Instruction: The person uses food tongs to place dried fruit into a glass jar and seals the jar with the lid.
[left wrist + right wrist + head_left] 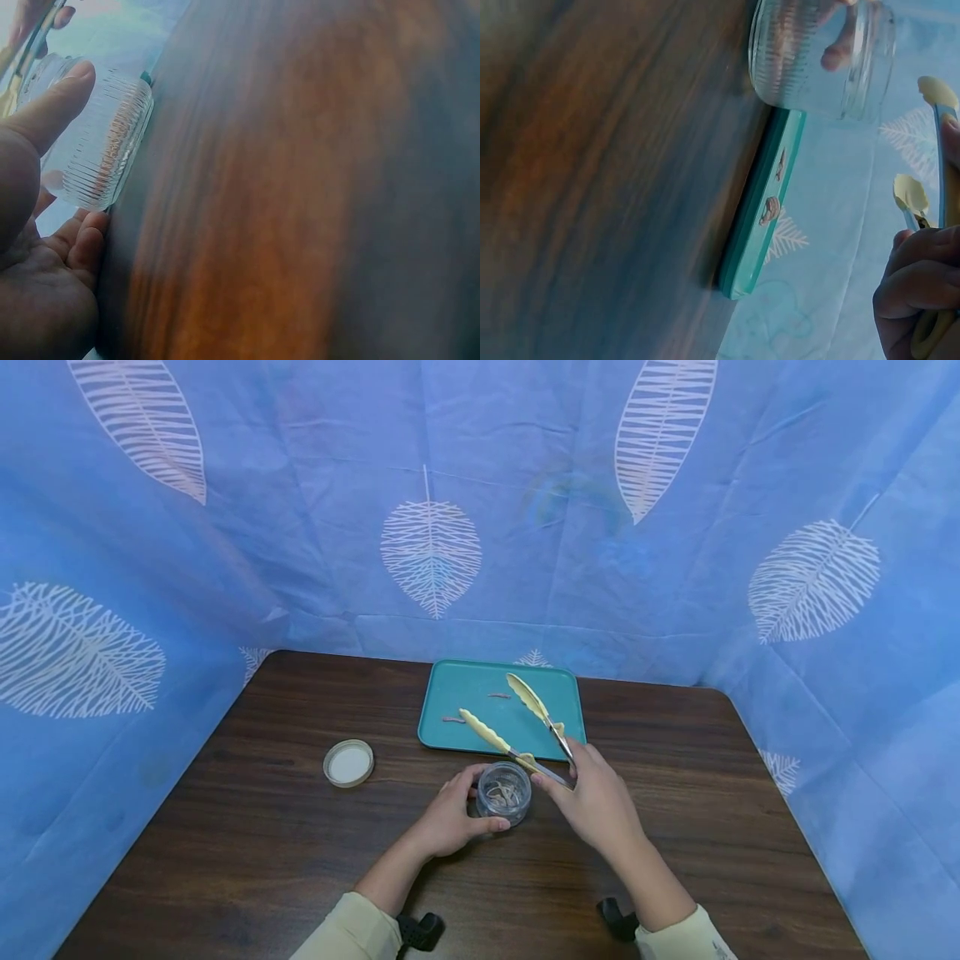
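Observation:
My left hand holds a clear ribbed glass jar by its side, thumb at the front, as the left wrist view also shows. The jar has no lid on and stands on the table with some thin pale brownish pieces inside. In my right hand is a pair of food tongs with cream scalloped tips and metal arms. The tongs are spread, with nothing between their tips, and point over a teal tray. Two thin pinkish, worm-like strips lie apart on the tray.
A round jar lid with a pale inside lies on the dark wooden table, left of the jar. Behind the table hangs a blue cloth with white leaf prints, which also runs along both sides.

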Motion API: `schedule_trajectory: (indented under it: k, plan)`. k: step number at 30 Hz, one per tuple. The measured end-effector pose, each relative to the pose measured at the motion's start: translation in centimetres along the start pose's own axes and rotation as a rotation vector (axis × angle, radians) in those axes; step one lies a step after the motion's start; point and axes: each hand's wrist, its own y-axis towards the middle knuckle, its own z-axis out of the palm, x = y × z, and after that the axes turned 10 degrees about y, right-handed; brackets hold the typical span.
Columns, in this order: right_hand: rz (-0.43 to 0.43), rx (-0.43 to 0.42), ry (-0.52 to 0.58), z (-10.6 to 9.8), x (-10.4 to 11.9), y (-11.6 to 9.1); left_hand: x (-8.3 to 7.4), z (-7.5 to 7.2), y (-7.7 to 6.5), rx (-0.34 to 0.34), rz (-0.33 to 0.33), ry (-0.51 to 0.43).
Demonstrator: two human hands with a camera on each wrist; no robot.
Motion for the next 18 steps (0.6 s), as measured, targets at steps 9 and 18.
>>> schedule_trajectory:
  k: [9,18]
  plan:
    - [-0.006,0.037,-0.011,0.0,0.2,1.6,0.0,-0.1,0.1,0.011,-0.006,0.001]
    - [-0.019,0.080,-0.080,0.9,-0.1,3.3,0.1,0.0,0.1,0.010,-0.011,0.002]
